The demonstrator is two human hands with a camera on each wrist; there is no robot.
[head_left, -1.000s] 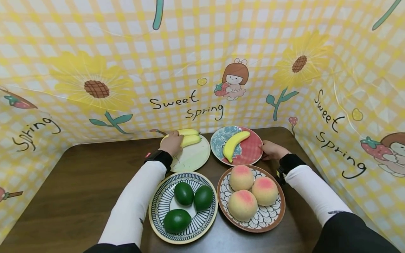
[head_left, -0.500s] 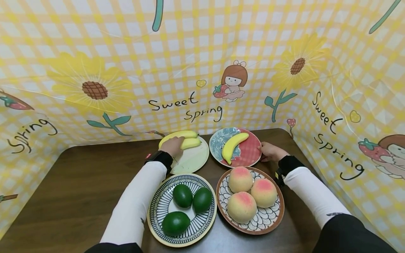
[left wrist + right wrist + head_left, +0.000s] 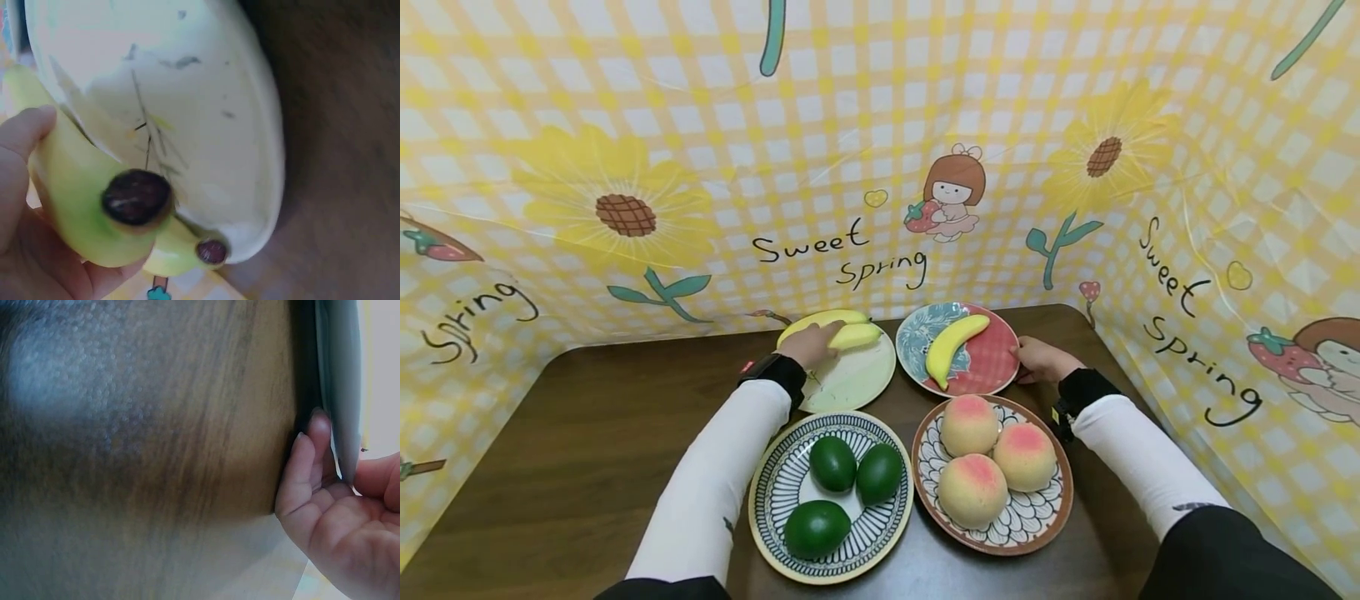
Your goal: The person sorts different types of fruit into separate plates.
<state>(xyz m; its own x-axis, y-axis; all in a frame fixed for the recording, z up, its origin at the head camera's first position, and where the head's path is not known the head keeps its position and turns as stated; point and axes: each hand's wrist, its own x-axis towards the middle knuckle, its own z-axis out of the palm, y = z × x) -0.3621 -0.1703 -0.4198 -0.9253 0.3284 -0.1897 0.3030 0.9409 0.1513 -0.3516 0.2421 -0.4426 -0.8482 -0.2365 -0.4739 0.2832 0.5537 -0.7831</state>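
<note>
My left hand [image 3: 812, 346] grips a yellow banana [image 3: 856, 336] over the pale plate [image 3: 857, 385] at the back. Seen from the left wrist, the thumb lies on one side of this banana [image 3: 75, 187] and fingers curl round the other. Another banana [image 3: 827, 317] lies behind it at the plate's far rim, partly hidden by the hand. To the right, my right hand [image 3: 1043, 360] pinches the rim of a red-and-blue plate [image 3: 996, 367], which carries one banana [image 3: 953, 350]. In the right wrist view, fingers [image 3: 303, 465] reach under that plate's edge, the thumb above.
Nearer me, a blue-patterned plate [image 3: 762, 500] carries three dark green avocado-like fruits [image 3: 816, 529]. Beside it, a brown-rimmed plate [image 3: 1052, 521] bears three peaches [image 3: 973, 492]. A yellow checked cloth [image 3: 820, 167] stands behind and beside the brown table [image 3: 572, 467].
My left hand has taken hold of the nearer banana, which has risen slightly and shifted a little right. The right hand keeps its hold on the plate. The head view has shifted slightly.
</note>
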